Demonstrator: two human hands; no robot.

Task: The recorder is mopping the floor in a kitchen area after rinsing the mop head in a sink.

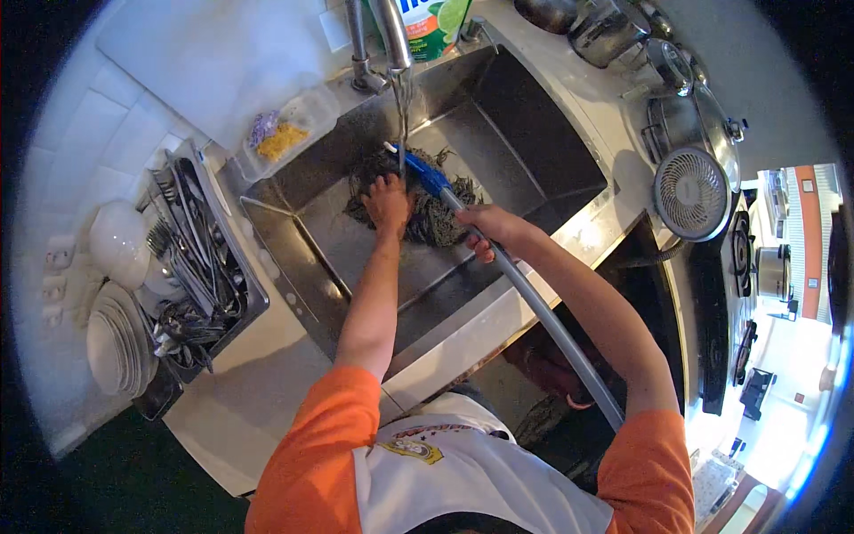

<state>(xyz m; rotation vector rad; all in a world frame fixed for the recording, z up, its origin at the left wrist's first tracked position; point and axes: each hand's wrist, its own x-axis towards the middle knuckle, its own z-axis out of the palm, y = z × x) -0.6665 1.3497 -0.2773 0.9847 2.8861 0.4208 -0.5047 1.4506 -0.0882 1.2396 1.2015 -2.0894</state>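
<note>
A string mop head with wet, dark grey strands lies in the stainless-steel sink. My left hand is on the strands, fingers bent over them; whether it grips them is unclear. Close by, water runs from the metal faucet onto the mop. My right hand is wrapped around the grey mop handle, just below the blue mop connector. The handle slants over the sink's front edge, down toward my right side.
Left of the sink stand a cutlery tray and stacked white plates. A clear container with yellow and purple pieces sits behind. Pots and a small round fan stand right, near the stove.
</note>
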